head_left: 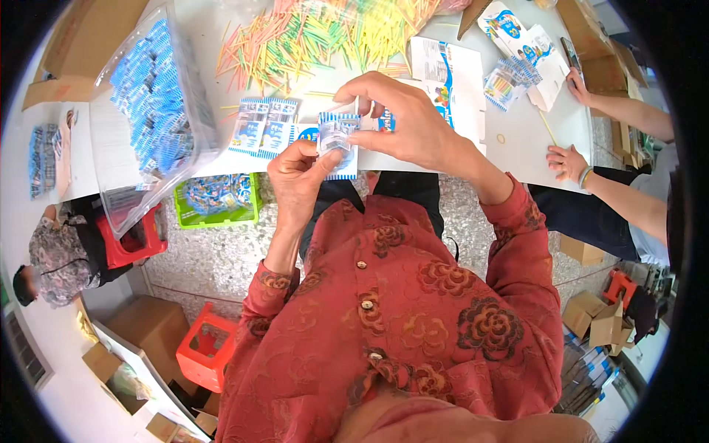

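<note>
A small clear packet with blue-and-white striped ends (340,124) is pinched between the thumb and fingers of my left hand (294,176), just over the table's near edge. My right hand (410,122) arches over the packet from the right. Its thumb meets or nearly meets the packet's right edge, while the index finger stays apart from it above. What the packet contains is hard to make out. Two similar striped packets (264,125) lie side by side on the table left of my hands. A blue-and-white printed piece shows partly behind my right fingers.
Thin pink, green and yellow sticks (317,44) are heaped at the table's far side. A clear bin (199,129) of packets stands left, a green crate (218,221) below. Right lies a printed white carton (464,88); a co-worker's hands (567,162) rest farther right.
</note>
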`<state>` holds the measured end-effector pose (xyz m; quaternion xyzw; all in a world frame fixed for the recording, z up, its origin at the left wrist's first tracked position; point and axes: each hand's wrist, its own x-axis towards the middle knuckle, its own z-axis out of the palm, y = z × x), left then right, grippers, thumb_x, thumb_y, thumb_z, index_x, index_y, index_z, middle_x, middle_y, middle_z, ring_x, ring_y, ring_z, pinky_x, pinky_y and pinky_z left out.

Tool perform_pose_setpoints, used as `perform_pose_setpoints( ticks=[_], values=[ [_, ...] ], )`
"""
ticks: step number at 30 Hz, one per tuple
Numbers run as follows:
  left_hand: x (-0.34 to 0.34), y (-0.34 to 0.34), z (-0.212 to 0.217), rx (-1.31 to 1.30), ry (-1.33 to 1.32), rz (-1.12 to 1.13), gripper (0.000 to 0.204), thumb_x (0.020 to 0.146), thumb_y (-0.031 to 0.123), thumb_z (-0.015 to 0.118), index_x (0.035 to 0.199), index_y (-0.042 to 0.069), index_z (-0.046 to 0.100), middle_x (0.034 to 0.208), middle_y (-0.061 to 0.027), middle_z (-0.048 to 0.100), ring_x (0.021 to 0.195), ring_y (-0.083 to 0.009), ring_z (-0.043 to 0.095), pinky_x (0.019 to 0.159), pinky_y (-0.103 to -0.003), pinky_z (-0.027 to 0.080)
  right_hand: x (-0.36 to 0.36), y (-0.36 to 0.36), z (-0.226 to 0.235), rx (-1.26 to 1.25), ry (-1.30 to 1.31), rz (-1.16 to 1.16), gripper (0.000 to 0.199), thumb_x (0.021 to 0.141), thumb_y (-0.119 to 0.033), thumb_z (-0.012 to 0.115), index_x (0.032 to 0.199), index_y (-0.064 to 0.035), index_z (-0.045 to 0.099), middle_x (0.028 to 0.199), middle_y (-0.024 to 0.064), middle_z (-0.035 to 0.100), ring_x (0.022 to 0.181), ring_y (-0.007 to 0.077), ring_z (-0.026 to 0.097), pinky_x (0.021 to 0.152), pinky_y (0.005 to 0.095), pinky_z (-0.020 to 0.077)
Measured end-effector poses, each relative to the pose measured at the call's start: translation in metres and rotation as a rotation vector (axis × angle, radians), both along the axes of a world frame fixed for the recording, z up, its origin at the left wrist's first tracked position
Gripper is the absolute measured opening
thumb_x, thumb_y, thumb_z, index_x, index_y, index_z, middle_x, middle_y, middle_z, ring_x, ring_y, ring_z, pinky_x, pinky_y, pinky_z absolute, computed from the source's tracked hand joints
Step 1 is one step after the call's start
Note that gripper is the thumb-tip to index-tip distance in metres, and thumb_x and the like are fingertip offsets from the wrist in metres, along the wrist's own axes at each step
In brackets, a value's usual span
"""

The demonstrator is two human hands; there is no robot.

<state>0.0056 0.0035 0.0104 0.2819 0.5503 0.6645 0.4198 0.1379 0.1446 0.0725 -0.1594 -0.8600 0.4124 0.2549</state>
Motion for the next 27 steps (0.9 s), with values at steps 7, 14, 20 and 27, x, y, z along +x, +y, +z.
perform_pose_setpoints(
  ticks=[7,14,20,27],
  values=[
    [0.003,0.001,-0.002,0.010,0.194,0.074,0.009,0.075,0.001,0.072,0.075,0.002,0.063,0.068,0.0033,0.059,0.061,-0.0016,0.048,0.056,-0.017,0.039,0.011,-0.013,-0.008,0.441,0.083,-0.080,0.021,0.067,-0.007,0.072,0.085,-0.0050,0.063,0.093,0.0066,0.057,0.077,0.0225,0.058,0.064,0.0312,0.0491],
    [0.006,-0.005,-0.005,0.011,0.444,0.091,0.009,0.073,-0.001,0.071,0.072,0.000,0.063,0.066,0.0010,0.060,0.061,-0.0023,0.049,0.055,-0.019,0.041,0.013,-0.030,-0.012,0.555,0.175,-0.047,0.019,0.070,-0.008,0.070,0.087,-0.0049,0.062,0.089,0.0060,0.062,0.073,0.0205,0.062,0.059,0.0294,0.0507],
    [0.012,-0.008,-0.006,-0.012,0.448,0.015,0.006,0.077,-0.003,0.068,0.078,0.000,0.062,0.071,0.0010,0.059,0.066,-0.0038,0.049,0.060,-0.019,0.041,0.019,-0.031,-0.010,0.308,0.037,0.003,0.014,0.076,-0.010,0.065,0.086,-0.0046,0.057,0.081,0.0078,0.062,0.070,0.0238,0.063,0.057,0.0326,0.0497],
    [0.014,-0.004,0.000,-0.031,0.489,-0.094,0.009,0.075,0.001,0.071,0.079,-0.001,0.064,0.071,-0.0031,0.062,0.063,-0.0050,0.053,0.057,-0.021,0.044,0.023,-0.026,-0.015,0.365,-0.016,-0.008,0.012,0.077,-0.003,0.062,0.087,-0.0045,0.056,0.082,0.0077,0.061,0.069,0.0238,0.062,0.056,0.0330,0.0495]
  ],
)
